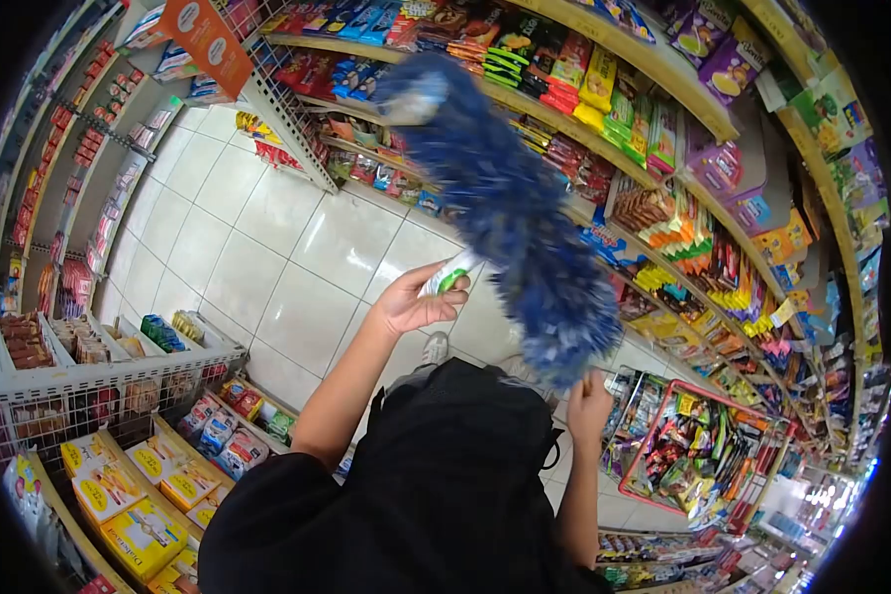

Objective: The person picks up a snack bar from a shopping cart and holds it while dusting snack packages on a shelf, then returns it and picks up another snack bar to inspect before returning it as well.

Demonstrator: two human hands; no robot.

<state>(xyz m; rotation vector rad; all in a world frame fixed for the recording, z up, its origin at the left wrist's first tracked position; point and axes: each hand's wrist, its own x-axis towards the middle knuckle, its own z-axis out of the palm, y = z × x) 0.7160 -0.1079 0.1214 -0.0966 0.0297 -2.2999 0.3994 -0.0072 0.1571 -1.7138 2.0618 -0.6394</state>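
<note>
My right hand (589,406) is closed around the lower end of a fluffy blue duster (525,228), which is blurred by motion. The duster slants up and to the left, across the front of the snack shelves. My left hand (418,303) pinches a small white and green packet (449,276) between thumb and fingers. That packet is left of the duster, above the tiled floor. Behind the duster's upper end, colourful snack packets (505,64) stand in rows on a shelf.
Curved shelves (683,114) of packaged sweets run along the right. A red-rimmed basket (668,436) full of packets stands at lower right. Wire racks (99,381) with yellow boxes (139,525) are at lower left. An orange sign (206,45) hangs at a shelf end.
</note>
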